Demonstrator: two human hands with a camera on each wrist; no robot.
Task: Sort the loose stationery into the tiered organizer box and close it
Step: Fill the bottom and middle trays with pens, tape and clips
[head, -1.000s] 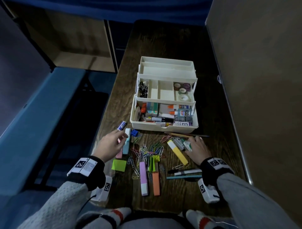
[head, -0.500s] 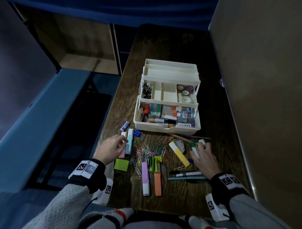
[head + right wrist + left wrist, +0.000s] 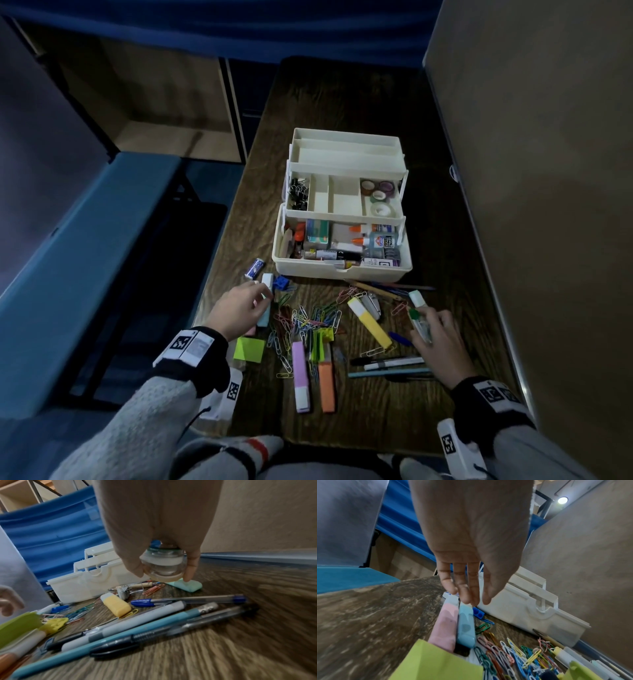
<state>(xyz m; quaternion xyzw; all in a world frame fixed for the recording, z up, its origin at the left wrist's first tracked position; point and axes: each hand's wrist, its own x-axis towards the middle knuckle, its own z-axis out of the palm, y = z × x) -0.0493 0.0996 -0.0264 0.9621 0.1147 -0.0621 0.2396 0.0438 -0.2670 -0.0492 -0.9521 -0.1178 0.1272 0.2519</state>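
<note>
A dark wood-grain table [image 3: 428,404] runs between a blue partition and a beige wall, and the tiered organizer box [image 3: 342,270] stands open in the middle of it, its trays stepped back and already part filled with glue bottles, tape rolls and binder clips. In front of the box lies the loose stationery: a heap of coloured paper clips [image 3: 308,322], highlighters, pens and a green sticky pad [image 3: 249,348].

The right hand [image 3: 436,337], in front of the box's right corner, is curled round a small clear correction-tape dispenser [image 3: 163,566], pinched between thumb and fingers and lifted off the table. It looks light, hard and smooth, so a grip across its flat sides should hold it; the shell could slip if squeezed at the rounded end.

The left hand [image 3: 239,308], in front of the box's left corner, has straight, relaxed fingers whose tips reach the cap end of a blue highlighter [image 3: 465,627], which lies beside a pink highlighter [image 3: 445,627]. It grips nothing yet. Both are stiff, light bars, best taken across the middle of the barrel.
</note>
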